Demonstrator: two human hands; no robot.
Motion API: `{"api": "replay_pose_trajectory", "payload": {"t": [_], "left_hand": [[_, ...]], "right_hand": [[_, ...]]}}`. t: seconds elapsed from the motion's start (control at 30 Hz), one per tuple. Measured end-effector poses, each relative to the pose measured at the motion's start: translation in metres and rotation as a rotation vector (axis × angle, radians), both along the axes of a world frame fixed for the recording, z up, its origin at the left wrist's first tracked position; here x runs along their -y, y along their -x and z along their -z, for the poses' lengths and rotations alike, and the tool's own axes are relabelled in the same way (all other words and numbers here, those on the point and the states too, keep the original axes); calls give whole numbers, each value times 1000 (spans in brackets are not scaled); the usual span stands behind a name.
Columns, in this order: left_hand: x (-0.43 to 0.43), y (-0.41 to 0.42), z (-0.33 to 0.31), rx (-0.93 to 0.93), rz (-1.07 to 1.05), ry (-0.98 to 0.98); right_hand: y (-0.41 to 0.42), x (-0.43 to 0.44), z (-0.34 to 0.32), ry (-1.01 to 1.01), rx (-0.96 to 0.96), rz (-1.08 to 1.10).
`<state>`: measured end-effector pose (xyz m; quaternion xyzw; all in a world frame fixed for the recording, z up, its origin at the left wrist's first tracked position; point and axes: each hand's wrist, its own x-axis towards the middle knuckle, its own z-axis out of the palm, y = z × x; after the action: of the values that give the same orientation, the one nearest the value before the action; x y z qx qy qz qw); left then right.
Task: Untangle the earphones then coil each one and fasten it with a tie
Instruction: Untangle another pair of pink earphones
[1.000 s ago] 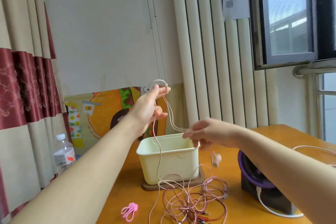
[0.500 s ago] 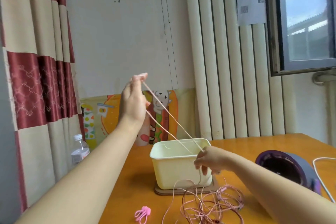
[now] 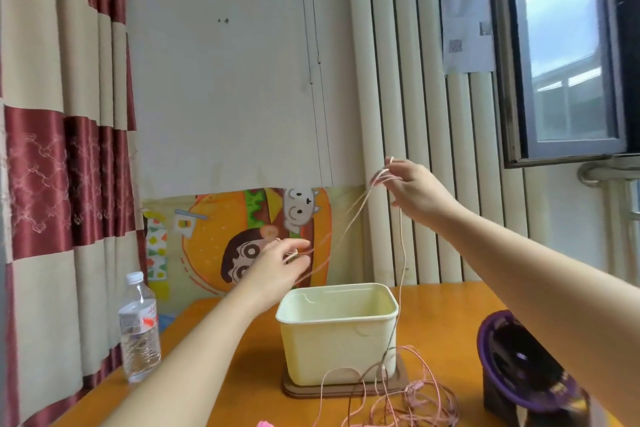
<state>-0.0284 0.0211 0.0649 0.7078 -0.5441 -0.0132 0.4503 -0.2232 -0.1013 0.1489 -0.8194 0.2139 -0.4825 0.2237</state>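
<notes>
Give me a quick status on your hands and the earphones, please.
Left hand pinches earphone cable low; right hand holds its strands high. Cable strung between them, rest tangled on table, not yet coiled. Cream tub stands under the span.

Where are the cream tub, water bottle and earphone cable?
cream plastic tub (image 3: 337, 354), head view, front wall.
water bottle (image 3: 140, 340), head view, middle of its clear body.
pink earphone cable (image 3: 402, 246), head view, vertical hanging strand.

Table (image 3: 445, 321): smooth, glossy wood finish. Tub (image 3: 337, 352): matt cream plastic. Bottle (image 3: 139, 333) at 9 o'clock of tub: clear glossy plastic
</notes>
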Motion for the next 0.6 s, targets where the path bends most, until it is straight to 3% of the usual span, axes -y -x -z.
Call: {"api": "replay_pose_trajectory", "payload": {"t": [0.13,0.27,0.47,0.6], "left_hand": [[2,22,-4,59,39,-197],[3,45,-8,124,46,-275],[7,52,-11,41,43,-223],[-5,38,-8,-12,-25,-43]], "right_hand": [[-3,-10,-20,166,-37,-31],[-6,-26,-30,267,-84,-29],[-20,-56,-32,299,-173,-179],[-40,-75,-35,312,-147,-273]]}}
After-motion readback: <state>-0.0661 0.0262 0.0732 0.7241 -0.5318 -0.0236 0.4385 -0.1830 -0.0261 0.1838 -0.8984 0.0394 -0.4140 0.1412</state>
